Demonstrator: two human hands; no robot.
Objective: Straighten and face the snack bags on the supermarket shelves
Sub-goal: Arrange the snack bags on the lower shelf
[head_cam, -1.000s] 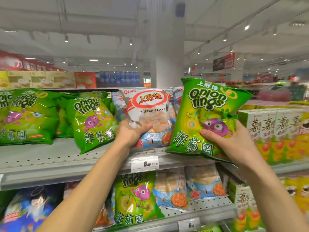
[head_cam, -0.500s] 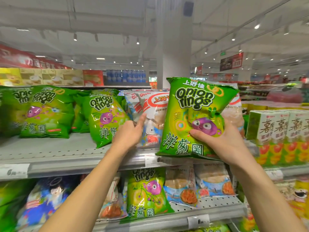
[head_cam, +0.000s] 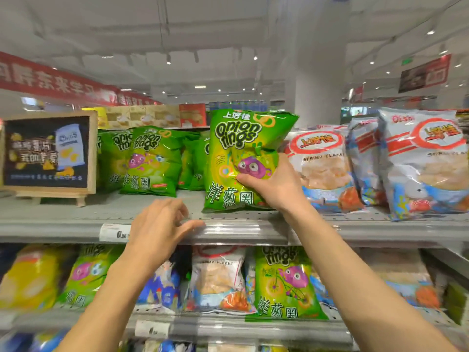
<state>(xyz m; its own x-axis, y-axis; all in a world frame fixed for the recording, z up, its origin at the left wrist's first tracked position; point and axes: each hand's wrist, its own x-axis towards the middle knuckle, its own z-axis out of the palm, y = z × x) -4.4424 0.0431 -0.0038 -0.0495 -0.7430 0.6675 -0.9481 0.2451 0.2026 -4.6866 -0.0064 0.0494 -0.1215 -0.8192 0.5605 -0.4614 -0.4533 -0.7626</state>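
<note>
One onion rings bag (head_cam: 243,158) is the landmark for all that follows; it stands upright at the front of the upper shelf (head_cam: 63,219), label outward, its bottom edge at or just above the shelf board, I cannot tell which; the right hand (head_cam: 274,184) grips it at its lower right, thumb across the purple cartoon face and fingers hidden behind, which looks like a hold chosen to steer the bag square to the aisle while it settles; left of the bag stand other onion rings bags (head_cam: 149,161), set further back, so it seems meant to join its own kind and carry that green row forward; right of the bag, touching or nearly so, are the shrimp flakes bags (head_cam: 327,168), white and red, kept as a separate block; far left of the bag sits a small chalkboard sign (head_cam: 48,153); below and left of the bag the left hand (head_cam: 160,227) holds nothing, fingers loosely spread, thumb reaching toward the clear price rail (head_cam: 243,231), perhaps ready to steady the bag; against half a second ago, the bag has travelled left, away from in front of the shrimp flakes and over to the green group, and sits lower; the left hand has left the shrimp flakes bag it was touching and dropped to the shelf edge.
</note>
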